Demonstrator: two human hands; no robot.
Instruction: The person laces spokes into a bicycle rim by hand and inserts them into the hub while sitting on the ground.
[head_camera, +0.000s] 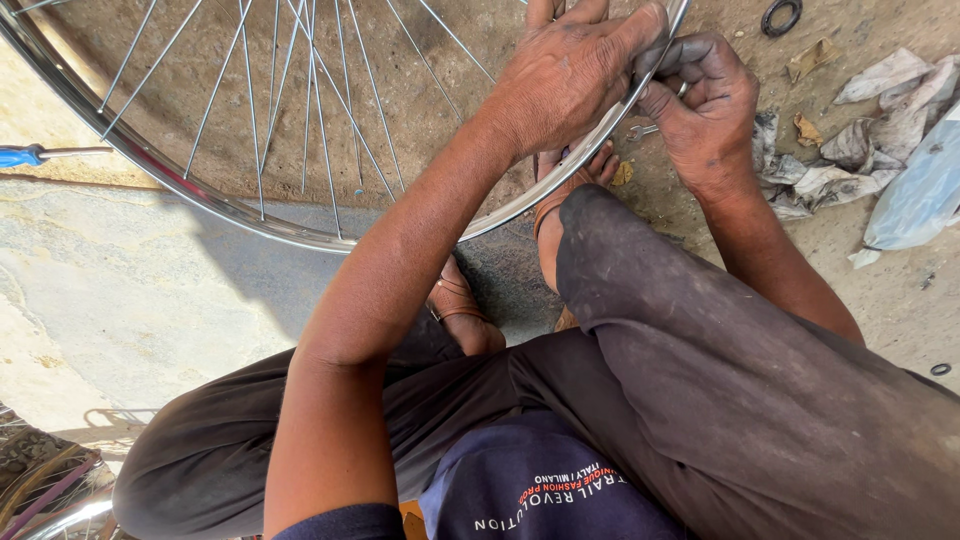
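**Steel rim held at its near edge by both hands**

Bright metal makes up the wheel rim (300, 232), a spoked bicycle wheel seen from the head camera. It fills the upper left of the view. Its lower arc runs from the left edge down across the middle and climbs to the top right. The thin spokes (262, 110) run up toward a hub that lies out of view above the top edge, so the wheel's centre points away from the person.

The left hand (572, 72) lies over the rim at the upper right, fingers curled down over the metal and closed on it. The right hand (705, 100) sits just beside it, touching the same stretch of rim, fingers bent tight; whether it pinches something small there cannot be told. A small metal tool (643, 130) shows just below the two hands.

The person sits on the dirt floor (120, 290) in dark trousers, a sandalled foot (560, 190) under the rim. A blue-handled tool (22, 155) lies at the left edge beside the rim. Crumpled papers and rags (870, 130) lie to the right, and a black rubber ring (781, 16) rests near the top. No containers are in view.
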